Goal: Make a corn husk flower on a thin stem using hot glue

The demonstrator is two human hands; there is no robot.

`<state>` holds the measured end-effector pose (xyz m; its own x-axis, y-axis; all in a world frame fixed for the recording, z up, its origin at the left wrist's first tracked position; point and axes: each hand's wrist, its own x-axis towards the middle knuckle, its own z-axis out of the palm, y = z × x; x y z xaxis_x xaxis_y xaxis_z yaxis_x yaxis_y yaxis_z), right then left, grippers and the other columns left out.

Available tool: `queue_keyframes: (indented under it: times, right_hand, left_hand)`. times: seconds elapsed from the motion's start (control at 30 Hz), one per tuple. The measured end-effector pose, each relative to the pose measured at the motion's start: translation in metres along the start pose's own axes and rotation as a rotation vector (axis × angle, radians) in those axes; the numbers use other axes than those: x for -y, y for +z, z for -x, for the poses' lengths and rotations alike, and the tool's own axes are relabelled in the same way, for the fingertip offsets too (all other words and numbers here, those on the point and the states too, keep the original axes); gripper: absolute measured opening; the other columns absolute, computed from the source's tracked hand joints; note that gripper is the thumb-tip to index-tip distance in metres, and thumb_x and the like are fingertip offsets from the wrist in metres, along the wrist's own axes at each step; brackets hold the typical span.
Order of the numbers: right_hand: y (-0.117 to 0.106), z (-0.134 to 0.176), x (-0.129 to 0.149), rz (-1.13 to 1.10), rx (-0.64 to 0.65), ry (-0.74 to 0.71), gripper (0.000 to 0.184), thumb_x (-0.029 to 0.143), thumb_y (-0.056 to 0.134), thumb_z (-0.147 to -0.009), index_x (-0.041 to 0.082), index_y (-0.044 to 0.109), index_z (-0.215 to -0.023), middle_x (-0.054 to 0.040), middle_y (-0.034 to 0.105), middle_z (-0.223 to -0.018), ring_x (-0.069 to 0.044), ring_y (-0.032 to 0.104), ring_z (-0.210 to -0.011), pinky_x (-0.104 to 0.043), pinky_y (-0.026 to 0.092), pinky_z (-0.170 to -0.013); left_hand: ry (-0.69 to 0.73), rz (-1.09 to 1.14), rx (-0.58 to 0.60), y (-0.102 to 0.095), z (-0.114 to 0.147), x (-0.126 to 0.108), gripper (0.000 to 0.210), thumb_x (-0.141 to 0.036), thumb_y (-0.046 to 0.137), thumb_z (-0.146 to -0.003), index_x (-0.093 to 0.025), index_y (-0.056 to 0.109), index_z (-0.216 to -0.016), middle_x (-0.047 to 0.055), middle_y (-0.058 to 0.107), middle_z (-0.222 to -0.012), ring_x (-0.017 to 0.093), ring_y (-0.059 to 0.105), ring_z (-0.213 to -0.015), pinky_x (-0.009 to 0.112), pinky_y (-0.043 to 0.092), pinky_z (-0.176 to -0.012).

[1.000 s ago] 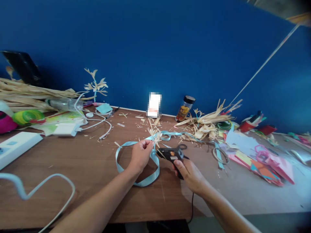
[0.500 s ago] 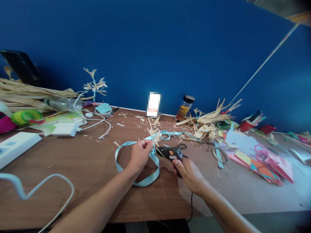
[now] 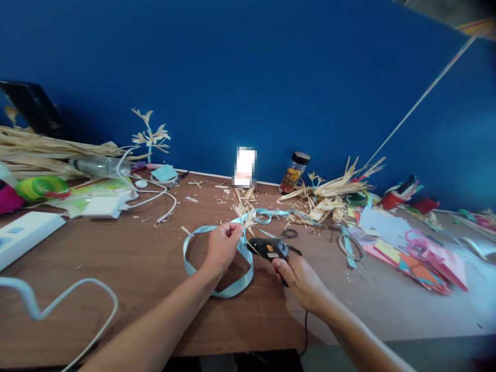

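Between the fingers of my left hand (image 3: 223,245) is a small flower of pale dried husk (image 3: 245,213), pinched near its stem. Blue ribbon (image 3: 232,290) runs from the stem and lies in a wide loop on the desk around that hand. My right hand (image 3: 300,281) is wrapped round the grip of a black hot glue gun (image 3: 271,249). The gun's nozzle points left at the ribbon-wrapped stem just below the petals; whether it touches cannot be made out. A black cord (image 3: 306,330) hangs over the desk's front edge below my right hand.
A tilted jar (image 3: 293,173) leans by the blue wall beside a husk pile (image 3: 329,199). Scissors (image 3: 289,234) lie behind the glue gun. Coloured paper (image 3: 416,268) is at right; a white power strip (image 3: 29,235), charger (image 3: 104,205) and finished husk stem (image 3: 150,137) are at left.
The glue gun in my right hand has shifted slightly left and down, with its nozzle lower along the stem. My left hand has moved very slightly left, still pinching the flower.
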<state>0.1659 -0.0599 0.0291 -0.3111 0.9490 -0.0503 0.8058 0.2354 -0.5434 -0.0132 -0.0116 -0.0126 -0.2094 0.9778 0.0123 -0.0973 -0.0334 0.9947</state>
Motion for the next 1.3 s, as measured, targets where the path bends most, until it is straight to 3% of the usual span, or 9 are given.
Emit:
queue_keyframes:
  times: [0.4, 0.53, 0.63, 0.83, 0.97, 1.07, 1.17, 1.23, 1.3]
  right_hand:
    - [-0.002, 0.002, -0.002, 0.081, -0.042, 0.016, 0.048, 0.048, 0.023, -0.085, 0.015, 0.056, -0.074, -0.0051, 0.058, -0.06, -0.016, 0.051, -0.054, -0.023, 0.03, -0.049]
    - [-0.013, 0.007, -0.024, 0.297, -0.212, 0.114, 0.041, 0.046, 0.027, -0.084, 0.017, 0.054, -0.093, -0.0054, 0.06, -0.067, -0.018, 0.054, -0.06, -0.024, 0.028, -0.05]
    - [-0.02, 0.009, -0.045, 0.565, -0.306, 0.133, 0.032, 0.041, 0.034, -0.082, 0.017, 0.053, -0.092, -0.0082, 0.059, -0.077, -0.022, 0.054, -0.071, -0.027, 0.03, -0.056]
    - [-0.026, 0.009, -0.089, 0.789, -0.308, 0.087, 0.027, 0.035, 0.038, -0.081, 0.014, 0.054, -0.087, -0.0112, 0.058, -0.082, -0.024, 0.05, -0.083, -0.033, 0.033, -0.071]
    - [-0.033, 0.016, -0.094, 0.675, -0.376, 0.115, 0.035, 0.045, 0.043, -0.078, 0.017, 0.054, -0.096, -0.0105, 0.058, -0.089, -0.026, 0.05, -0.085, -0.033, 0.036, -0.068]
    - [-0.032, 0.018, -0.065, 0.418, -0.515, 0.14, 0.03, 0.042, 0.04, -0.081, 0.019, 0.055, -0.094, -0.0097, 0.059, -0.089, -0.023, 0.052, -0.082, -0.032, 0.038, -0.067]
    - [-0.014, 0.01, -0.02, -0.103, -0.276, -0.042, 0.026, 0.035, 0.037, -0.084, 0.019, 0.058, -0.085, -0.005, 0.061, -0.083, -0.016, 0.055, -0.073, -0.026, 0.04, -0.064]
    - [0.005, -0.002, 0.003, -0.395, -0.091, -0.069, 0.029, 0.035, 0.035, -0.084, 0.018, 0.059, -0.082, -0.0032, 0.062, -0.076, -0.013, 0.054, -0.059, -0.023, 0.04, -0.054]
    - [0.022, -0.015, 0.015, -0.527, -0.02, -0.04, 0.027, 0.035, 0.04, -0.082, 0.017, 0.06, -0.08, -0.0021, 0.061, -0.069, -0.01, 0.048, -0.05, -0.021, 0.036, -0.047]
  left_hand:
    - [0.015, -0.014, -0.002, -0.001, 0.0, 0.0, 0.027, -0.041, 0.059, -0.063, -0.014, 0.059, -0.064, -0.006, 0.044, -0.047, 0.007, 0.035, -0.042, 0.018, 0.027, -0.042]
    - [0.023, -0.004, -0.004, -0.001, 0.001, -0.004, 0.027, -0.04, 0.057, -0.066, -0.014, 0.058, -0.066, -0.006, 0.042, -0.049, 0.006, 0.033, -0.043, 0.018, 0.026, -0.042]
    - [0.012, 0.007, -0.002, 0.0, 0.002, -0.004, 0.026, -0.04, 0.058, -0.066, -0.013, 0.058, -0.068, -0.005, 0.044, -0.052, 0.006, 0.033, -0.044, 0.017, 0.027, -0.042]
    - [0.005, 0.098, 0.064, 0.0, 0.003, -0.003, 0.025, -0.039, 0.06, -0.065, -0.015, 0.059, -0.071, -0.005, 0.046, -0.055, 0.005, 0.034, -0.045, 0.016, 0.027, -0.042]
    - [-0.041, 0.143, 0.119, 0.001, 0.004, -0.002, 0.024, -0.039, 0.06, -0.067, -0.016, 0.059, -0.072, -0.006, 0.044, -0.054, 0.004, 0.033, -0.045, 0.015, 0.027, -0.041]
    - [-0.051, 0.166, 0.135, 0.002, 0.004, -0.001, 0.023, -0.038, 0.06, -0.068, -0.016, 0.058, -0.073, -0.006, 0.043, -0.055, 0.004, 0.032, -0.045, 0.014, 0.026, -0.04]
    - [-0.05, 0.208, 0.141, 0.004, 0.005, 0.0, 0.022, -0.037, 0.06, -0.068, -0.016, 0.057, -0.071, -0.006, 0.042, -0.055, 0.003, 0.031, -0.045, 0.013, 0.025, -0.04]
    - [-0.051, 0.236, 0.14, 0.004, 0.005, -0.001, 0.021, -0.035, 0.061, -0.068, -0.016, 0.056, -0.071, -0.006, 0.043, -0.057, 0.003, 0.031, -0.045, 0.013, 0.024, -0.039]
    - [-0.056, 0.256, 0.134, 0.003, 0.004, -0.002, 0.02, -0.034, 0.061, -0.067, -0.016, 0.056, -0.071, -0.006, 0.043, -0.057, 0.002, 0.031, -0.045, 0.013, 0.025, -0.039]
